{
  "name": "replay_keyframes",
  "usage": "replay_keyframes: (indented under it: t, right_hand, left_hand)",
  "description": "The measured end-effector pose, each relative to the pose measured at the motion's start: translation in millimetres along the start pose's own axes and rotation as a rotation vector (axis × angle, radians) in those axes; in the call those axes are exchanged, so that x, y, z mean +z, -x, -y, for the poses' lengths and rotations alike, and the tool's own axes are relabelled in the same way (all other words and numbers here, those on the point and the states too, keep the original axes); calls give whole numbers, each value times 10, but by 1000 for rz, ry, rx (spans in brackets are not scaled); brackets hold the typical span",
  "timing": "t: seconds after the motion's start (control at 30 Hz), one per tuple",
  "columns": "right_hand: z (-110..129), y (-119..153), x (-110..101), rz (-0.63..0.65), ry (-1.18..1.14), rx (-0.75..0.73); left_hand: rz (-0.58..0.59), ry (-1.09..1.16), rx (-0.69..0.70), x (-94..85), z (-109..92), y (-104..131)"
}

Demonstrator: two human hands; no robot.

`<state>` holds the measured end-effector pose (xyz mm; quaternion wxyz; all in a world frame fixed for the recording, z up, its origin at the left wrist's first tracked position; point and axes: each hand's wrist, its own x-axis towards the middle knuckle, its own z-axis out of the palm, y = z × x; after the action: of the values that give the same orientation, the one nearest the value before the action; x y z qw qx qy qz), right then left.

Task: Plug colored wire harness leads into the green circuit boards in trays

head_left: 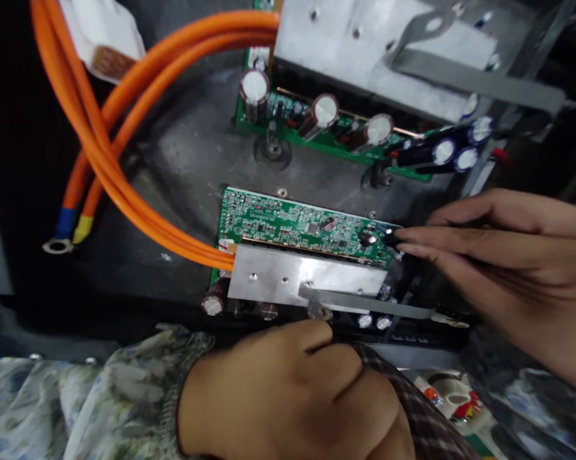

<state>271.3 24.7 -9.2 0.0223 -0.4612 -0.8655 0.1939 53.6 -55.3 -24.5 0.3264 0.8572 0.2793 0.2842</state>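
Note:
A green circuit board (288, 220) lies in a dark metal housing, beside an aluminium plate (268, 271) with orange cables (144, 223) entering at its left end. My right hand (489, 255) comes in from the right, its thumb and fingers pinched at a small black part (390, 239) on the board's right end. My left hand (292, 390) is curled below the aluminium plate, near a metal ring tab (320, 311); its fingertips are hidden, and whatever it holds cannot be made out. A grey flat strip (374, 302) runs from the plate to the right.
A second green board with capacitors (325, 112) and a larger aluminium plate (335, 38) sits above. Cable ends with a ring lug (57, 246) lie at the left. A white connector (108, 38) is at the upper left. Small parts in a tray (479, 418) show at the lower right.

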Motion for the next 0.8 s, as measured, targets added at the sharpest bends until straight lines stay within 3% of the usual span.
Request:
replay_keyframes:
  t: [0.8]
  right_hand:
    - [-88, 23, 3, 5, -24, -44]
  left_hand:
    - [34, 112, -59, 17, -7, -50]
